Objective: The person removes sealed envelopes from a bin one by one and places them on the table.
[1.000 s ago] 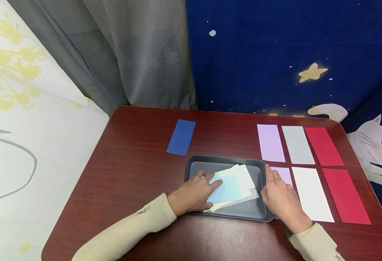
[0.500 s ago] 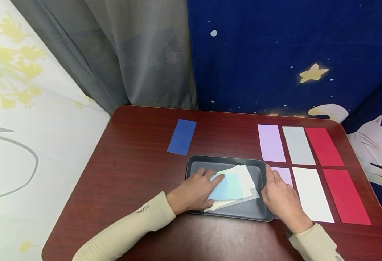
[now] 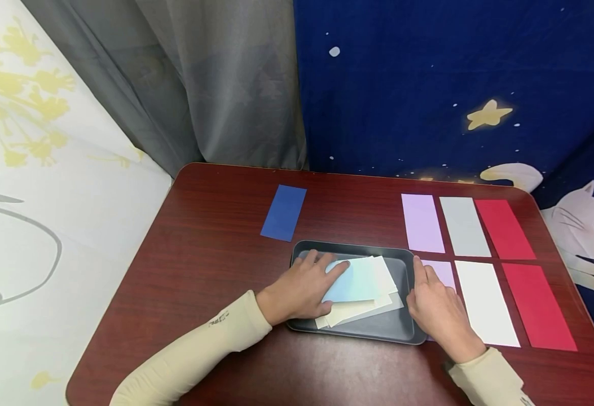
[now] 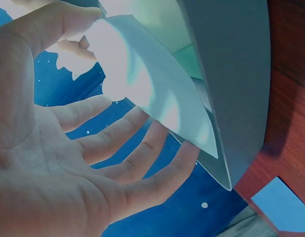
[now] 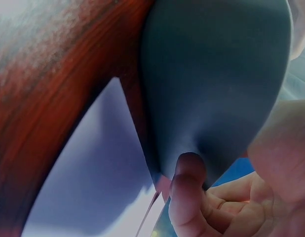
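Note:
A dark grey baking tray (image 3: 378, 331) lies on the table, holding several loose paper cards. My left hand (image 3: 302, 286) reaches over the tray's left side and holds a light blue card (image 3: 355, 282) on top of the pile. In the left wrist view, the thumb touches one edge of this card and fingertips meet its opposite edge. Cream and white cards (image 3: 355, 312) show under it, fanned out. My right hand (image 3: 439, 310) grips the tray's right end, index finger along the rim. The right wrist view shows one fingertip (image 5: 189, 165) pressed against the tray's outer wall.
Beyond the tray lies a blue card (image 3: 284, 213). Two rows stand at the right: a purple card (image 3: 423, 223), grey card (image 3: 464, 225) and red card (image 3: 505, 228) behind; another purple card (image 3: 439, 272), a white card (image 3: 487, 301) and a red card (image 3: 539, 304) in front.
My left hand has slid the light blue card slightly away from me across the pile, uncovering more of the cream card below. The right hand and tray keep their place.

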`<state>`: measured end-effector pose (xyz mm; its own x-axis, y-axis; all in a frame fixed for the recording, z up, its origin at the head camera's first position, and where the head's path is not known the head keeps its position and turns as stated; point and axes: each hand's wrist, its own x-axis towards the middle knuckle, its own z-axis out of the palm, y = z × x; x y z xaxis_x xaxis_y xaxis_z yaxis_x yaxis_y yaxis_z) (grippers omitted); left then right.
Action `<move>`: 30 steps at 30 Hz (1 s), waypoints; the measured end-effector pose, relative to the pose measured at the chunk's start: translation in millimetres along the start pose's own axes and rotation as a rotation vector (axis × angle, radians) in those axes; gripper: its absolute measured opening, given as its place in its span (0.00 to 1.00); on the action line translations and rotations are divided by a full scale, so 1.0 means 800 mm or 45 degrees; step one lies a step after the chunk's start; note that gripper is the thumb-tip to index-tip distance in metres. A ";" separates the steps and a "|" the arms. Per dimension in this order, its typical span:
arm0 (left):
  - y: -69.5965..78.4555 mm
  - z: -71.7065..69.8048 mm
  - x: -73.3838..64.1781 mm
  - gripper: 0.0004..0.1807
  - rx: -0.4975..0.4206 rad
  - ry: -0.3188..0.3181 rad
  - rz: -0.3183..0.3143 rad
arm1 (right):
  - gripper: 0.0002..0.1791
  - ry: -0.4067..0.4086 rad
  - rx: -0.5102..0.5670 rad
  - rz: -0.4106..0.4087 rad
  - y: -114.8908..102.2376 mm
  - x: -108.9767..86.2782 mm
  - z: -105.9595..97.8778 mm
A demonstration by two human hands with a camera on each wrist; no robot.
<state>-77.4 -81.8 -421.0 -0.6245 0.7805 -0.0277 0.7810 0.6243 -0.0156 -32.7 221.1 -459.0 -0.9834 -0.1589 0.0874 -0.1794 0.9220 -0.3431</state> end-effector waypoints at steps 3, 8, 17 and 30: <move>-0.003 0.000 0.001 0.45 -0.007 -0.001 -0.006 | 0.40 -0.007 0.004 0.008 -0.001 0.000 0.000; -0.010 0.000 0.001 0.45 -0.002 0.030 -0.010 | 0.40 -0.019 0.014 0.020 -0.001 0.001 0.000; -0.022 -0.007 0.004 0.44 -0.009 0.013 -0.064 | 0.39 -0.023 0.014 0.019 -0.001 0.000 -0.001; -0.041 -0.011 0.007 0.40 -0.085 0.035 -0.121 | 0.40 -0.016 0.021 0.013 0.000 -0.001 -0.001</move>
<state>-106.5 -97.9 -411.6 -0.6963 0.7178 -0.0017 0.7168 0.6955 0.0496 -32.0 221.1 -458.6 -0.9854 -0.1540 0.0725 -0.1699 0.9176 -0.3595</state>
